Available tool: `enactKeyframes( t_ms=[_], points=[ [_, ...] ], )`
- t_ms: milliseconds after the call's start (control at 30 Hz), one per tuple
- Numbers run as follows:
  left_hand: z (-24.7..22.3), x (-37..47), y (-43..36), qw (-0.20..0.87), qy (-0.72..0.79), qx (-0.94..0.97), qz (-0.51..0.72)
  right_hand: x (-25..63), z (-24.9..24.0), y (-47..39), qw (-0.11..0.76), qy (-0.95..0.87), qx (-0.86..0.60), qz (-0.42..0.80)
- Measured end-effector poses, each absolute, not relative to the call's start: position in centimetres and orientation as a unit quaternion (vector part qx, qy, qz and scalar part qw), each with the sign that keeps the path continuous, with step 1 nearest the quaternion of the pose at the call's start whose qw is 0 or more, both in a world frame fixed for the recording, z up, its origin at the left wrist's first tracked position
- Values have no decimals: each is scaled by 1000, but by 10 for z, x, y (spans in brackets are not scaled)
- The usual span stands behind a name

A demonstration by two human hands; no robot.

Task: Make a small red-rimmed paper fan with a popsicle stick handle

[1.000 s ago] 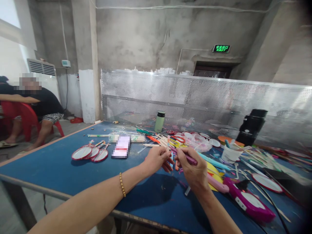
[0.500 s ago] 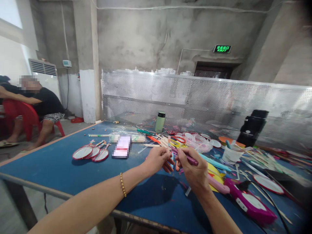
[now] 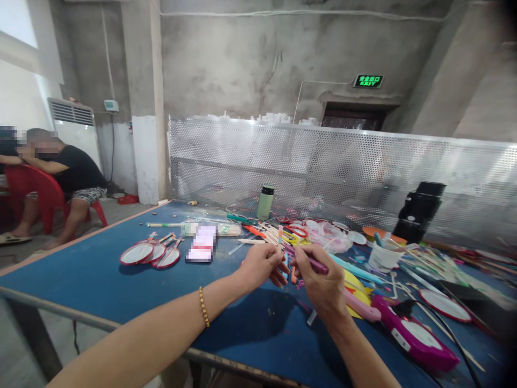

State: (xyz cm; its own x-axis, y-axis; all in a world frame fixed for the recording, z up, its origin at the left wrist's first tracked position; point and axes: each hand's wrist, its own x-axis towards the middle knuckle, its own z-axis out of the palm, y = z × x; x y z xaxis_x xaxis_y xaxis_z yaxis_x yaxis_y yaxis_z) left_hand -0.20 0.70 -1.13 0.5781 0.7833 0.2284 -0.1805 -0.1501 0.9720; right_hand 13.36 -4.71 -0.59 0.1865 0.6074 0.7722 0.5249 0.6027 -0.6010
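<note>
My left hand (image 3: pixel 262 263) pinches a short, thin stick (image 3: pixel 280 237) with pale coloured bands, which stands upright above the thumb and fingers. My right hand (image 3: pixel 325 277), just to its right, is closed around a purple pen-shaped tool (image 3: pixel 318 265). The tool's front end points toward the left fingers; whether it touches the stick I cannot tell. Behind the hands lie loose wooden sticks (image 3: pixel 273 233) and orange-handled scissors (image 3: pixel 254 231). Beneath my right forearm is a yellow flat piece (image 3: pixel 355 288), partly hidden.
Several round red-rimmed discs (image 3: pixel 136 254) and a phone (image 3: pixel 202 245) lie on the blue table (image 3: pixel 81 280) to the left. A green bottle (image 3: pixel 265 202) stands at the back. On the right are a white cup (image 3: pixel 383 258) and a purple device (image 3: pixel 420 337) with a black cable.
My hands, the stick and the tool hold almost the same position. At the far left, the seated person has raised a hand toward the head.
</note>
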Motion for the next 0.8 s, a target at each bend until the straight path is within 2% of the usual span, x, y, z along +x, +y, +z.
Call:
enactKeyframes(
  t_ms=[800],
  points=[
    [-15, -1, 9, 614, 231, 643, 396, 135, -7, -45, 627, -640, -444, 18]
  ],
)
